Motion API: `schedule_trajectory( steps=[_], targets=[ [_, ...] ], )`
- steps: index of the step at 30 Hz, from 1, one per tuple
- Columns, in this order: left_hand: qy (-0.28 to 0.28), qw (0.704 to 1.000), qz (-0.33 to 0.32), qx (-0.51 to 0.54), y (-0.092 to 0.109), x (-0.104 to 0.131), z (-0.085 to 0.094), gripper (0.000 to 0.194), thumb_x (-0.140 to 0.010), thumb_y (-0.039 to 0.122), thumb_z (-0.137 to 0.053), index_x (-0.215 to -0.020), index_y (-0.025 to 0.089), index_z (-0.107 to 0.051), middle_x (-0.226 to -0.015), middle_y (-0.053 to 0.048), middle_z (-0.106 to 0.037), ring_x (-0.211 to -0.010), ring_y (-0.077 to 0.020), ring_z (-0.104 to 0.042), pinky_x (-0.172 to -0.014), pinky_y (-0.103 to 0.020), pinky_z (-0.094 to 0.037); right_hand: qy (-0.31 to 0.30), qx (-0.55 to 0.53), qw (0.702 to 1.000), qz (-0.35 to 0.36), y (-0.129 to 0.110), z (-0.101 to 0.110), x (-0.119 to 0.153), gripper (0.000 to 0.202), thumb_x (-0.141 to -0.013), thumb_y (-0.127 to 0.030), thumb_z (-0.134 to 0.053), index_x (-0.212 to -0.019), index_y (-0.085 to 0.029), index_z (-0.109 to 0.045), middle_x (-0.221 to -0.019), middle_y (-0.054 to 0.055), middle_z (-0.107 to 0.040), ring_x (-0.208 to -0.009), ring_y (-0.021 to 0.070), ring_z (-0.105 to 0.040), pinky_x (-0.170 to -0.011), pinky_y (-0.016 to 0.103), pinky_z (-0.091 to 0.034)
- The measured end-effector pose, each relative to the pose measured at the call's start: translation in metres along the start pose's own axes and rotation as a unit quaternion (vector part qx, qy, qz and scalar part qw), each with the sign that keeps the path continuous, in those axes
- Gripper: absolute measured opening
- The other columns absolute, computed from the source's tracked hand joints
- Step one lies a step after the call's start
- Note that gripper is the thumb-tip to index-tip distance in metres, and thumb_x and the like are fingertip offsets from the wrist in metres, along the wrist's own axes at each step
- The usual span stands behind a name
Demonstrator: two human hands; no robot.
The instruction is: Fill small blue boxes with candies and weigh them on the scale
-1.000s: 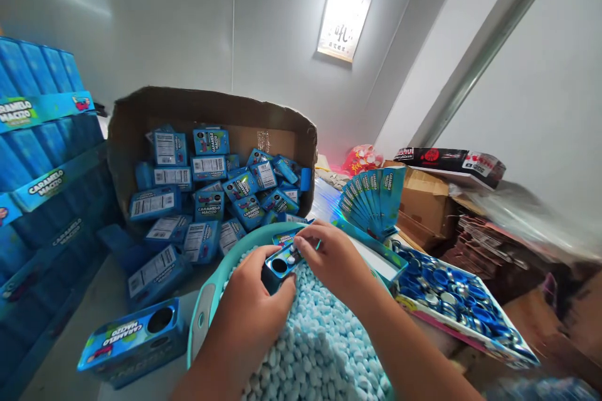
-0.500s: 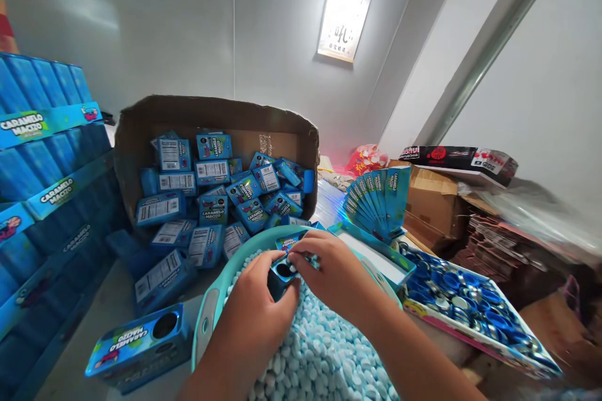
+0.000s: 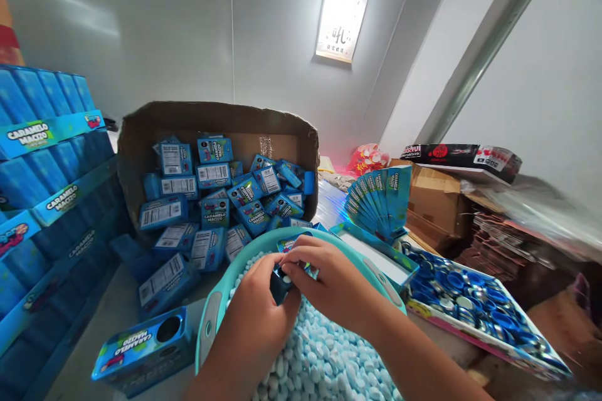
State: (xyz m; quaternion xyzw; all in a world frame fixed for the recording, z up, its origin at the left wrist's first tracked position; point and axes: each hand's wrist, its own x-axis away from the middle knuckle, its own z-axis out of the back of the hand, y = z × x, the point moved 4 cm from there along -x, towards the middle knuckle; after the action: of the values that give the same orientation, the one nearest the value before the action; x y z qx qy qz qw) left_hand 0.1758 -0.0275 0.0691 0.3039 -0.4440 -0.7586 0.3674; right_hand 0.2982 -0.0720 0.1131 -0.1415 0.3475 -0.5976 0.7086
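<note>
Over a turquoise basin (image 3: 221, 282) heaped with pale blue candies (image 3: 324, 351), my left hand (image 3: 263, 301) is wrapped round a small blue box (image 3: 281, 288). The fingers of my right hand (image 3: 320, 269) are pinched at the round opening on the box's top, which they partly cover; a pale candy shows at the fingertips. Behind the hands, another blue packet (image 3: 294, 242) is partly hidden. A blue box with a round hole (image 3: 141, 344) stands left of the basin.
A cardboard carton (image 3: 216, 113) full of blue boxes lies behind the basin. Stacked blue display boxes (image 3: 51, 138) rise at the left. On the right are a tray of blue caps (image 3: 470, 301), a fan of blue cards (image 3: 380, 200) and brown cardboard (image 3: 433, 194).
My right fingertips have moved slightly left and down over the opening of the held box, covering more of it. The view has shifted slightly.
</note>
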Motion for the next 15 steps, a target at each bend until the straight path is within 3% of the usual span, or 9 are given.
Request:
schedule_trajectory(
  steps=[15],
  targets=[
    [-0.008, 1.000, -0.020, 0.002, 0.0023, 0.0014, 0.0008, 0.037, -0.090, 0.038, -0.056, -0.122, 0.021, -0.065, -0.124, -0.011, -0.069, -0.117, -0.0301, -0.064, -0.101, -0.044, -0.051, 0.011, -0.048, 0.999, 0.017, -0.0023, 0.0026, 0.0021, 0.023, -0.099, -0.017, -0.054, -0.086, -0.021, -0.072, -0.092, 0.004, -0.068, -0.085, 0.0167, -0.062, -0.074, 0.031, -0.049]
  ],
)
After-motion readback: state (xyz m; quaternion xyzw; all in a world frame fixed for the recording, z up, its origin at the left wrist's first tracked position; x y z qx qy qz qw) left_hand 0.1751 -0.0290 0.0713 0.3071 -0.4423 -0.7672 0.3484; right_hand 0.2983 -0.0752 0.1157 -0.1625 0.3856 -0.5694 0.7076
